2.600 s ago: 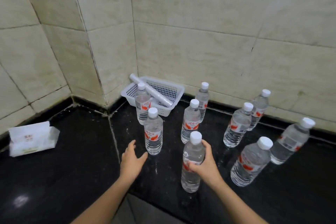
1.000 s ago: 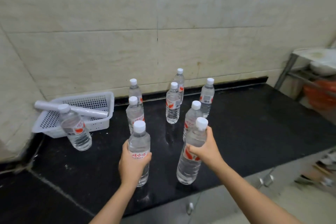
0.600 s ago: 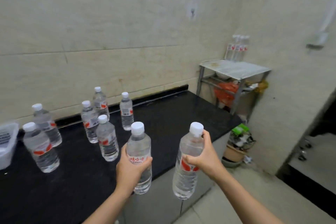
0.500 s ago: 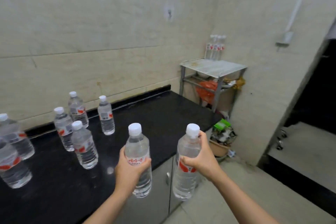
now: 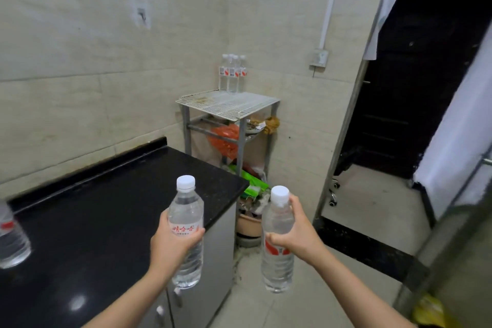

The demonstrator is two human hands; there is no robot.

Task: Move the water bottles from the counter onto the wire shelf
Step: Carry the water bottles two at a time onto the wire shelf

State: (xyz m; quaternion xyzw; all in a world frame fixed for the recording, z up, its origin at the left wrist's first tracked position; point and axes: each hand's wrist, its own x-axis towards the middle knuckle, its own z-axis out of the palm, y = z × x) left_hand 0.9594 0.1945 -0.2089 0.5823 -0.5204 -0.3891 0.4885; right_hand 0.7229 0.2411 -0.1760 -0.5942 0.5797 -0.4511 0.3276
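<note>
My left hand point(image 5: 170, 245) grips a clear water bottle point(image 5: 186, 210) with a white cap, held upright in the air over the black counter's point(image 5: 106, 221) right end. My right hand point(image 5: 295, 234) holds a second bottle point(image 5: 277, 266) upright above the floor, past the counter's edge. The wire shelf point(image 5: 229, 104) stands in the far corner, well ahead of both hands. Three bottles point(image 5: 233, 74) stand together at its back corner. One more bottle point(image 5: 10, 239) remains on the counter at the left edge of view.
Below the shelf top hang an orange bag point(image 5: 225, 138) and other clutter, and a clay pot point(image 5: 249, 224) sits on the floor beside the counter's cabinet. A dark doorway point(image 5: 415, 88) opens on the right, with a metal frame point(image 5: 343, 130) beside it.
I lifted both bottles off the counter and the view swung right. The group of bottles slid out of sight to the left and the wire shelf came to the centre, closer.
</note>
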